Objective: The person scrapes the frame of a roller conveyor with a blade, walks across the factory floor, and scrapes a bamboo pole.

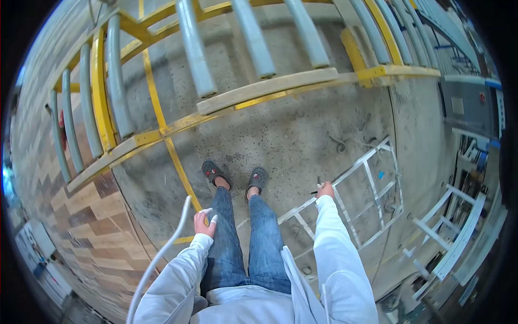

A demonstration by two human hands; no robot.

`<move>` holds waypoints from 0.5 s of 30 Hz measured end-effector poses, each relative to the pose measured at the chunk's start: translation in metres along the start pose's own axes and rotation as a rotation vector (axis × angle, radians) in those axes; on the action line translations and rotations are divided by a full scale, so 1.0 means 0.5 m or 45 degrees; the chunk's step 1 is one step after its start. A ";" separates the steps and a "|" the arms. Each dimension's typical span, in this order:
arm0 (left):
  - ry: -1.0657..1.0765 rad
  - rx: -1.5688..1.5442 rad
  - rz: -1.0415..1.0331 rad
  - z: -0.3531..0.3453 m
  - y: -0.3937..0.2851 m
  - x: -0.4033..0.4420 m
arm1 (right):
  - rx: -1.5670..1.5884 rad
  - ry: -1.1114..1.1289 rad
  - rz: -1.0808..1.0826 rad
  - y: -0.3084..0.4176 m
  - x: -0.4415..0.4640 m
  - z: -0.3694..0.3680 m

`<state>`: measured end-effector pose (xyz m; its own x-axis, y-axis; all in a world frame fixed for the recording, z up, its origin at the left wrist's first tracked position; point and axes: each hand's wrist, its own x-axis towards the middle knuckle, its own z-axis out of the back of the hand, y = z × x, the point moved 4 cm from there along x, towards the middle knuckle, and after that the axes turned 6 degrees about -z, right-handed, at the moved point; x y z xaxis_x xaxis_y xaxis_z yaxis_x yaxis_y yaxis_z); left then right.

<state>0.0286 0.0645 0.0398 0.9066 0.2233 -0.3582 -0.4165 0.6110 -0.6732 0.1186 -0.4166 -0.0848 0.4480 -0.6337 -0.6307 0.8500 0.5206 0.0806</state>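
My left hand [205,222] is beside my left thigh, fingers curled. White covers some of its fingertips, and a bit of yellow shows at the fingers; whether it holds something is unclear. A pale curved hose or cable [167,245] runs up past that wrist. My right hand [325,190] is out to the right, closed around something small with a thin dark tip that I cannot make out. From this view it overlaps the edge of a white metal frame [349,211] on the floor. Both arms are in white sleeves.
Ahead is a yellow-framed rack with grey rollers [251,36] and a wooden board [268,90] along its edge. A yellow line [181,171] crosses the concrete floor. Wood-patterned flooring [81,216] lies left. At right are white metal frames [459,237] and a grey cabinet [468,105].
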 end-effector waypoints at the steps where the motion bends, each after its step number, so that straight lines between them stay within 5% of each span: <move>1: 0.035 0.067 -0.062 -0.001 -0.003 0.007 | 0.024 0.012 -0.030 -0.029 -0.003 -0.012; 4: 0.117 0.153 -0.172 -0.017 -0.033 0.028 | 0.814 0.085 -0.406 -0.015 -0.044 -0.001; 6: 0.190 0.147 -0.212 -0.033 -0.058 0.034 | 0.889 -0.066 0.026 -0.019 0.043 -0.078; 8: 0.228 0.171 -0.237 -0.044 -0.088 0.032 | 1.287 0.149 0.073 0.103 0.036 -0.067; 15: 0.344 0.239 -0.349 -0.086 -0.118 0.029 | 1.649 0.359 0.467 0.419 -0.016 0.053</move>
<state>0.0635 -0.0011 0.0463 0.9212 -0.1582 -0.3555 -0.1203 0.7531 -0.6468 0.3005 -0.3177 -0.0423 0.7618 -0.3598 -0.5387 0.4149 -0.3676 0.8323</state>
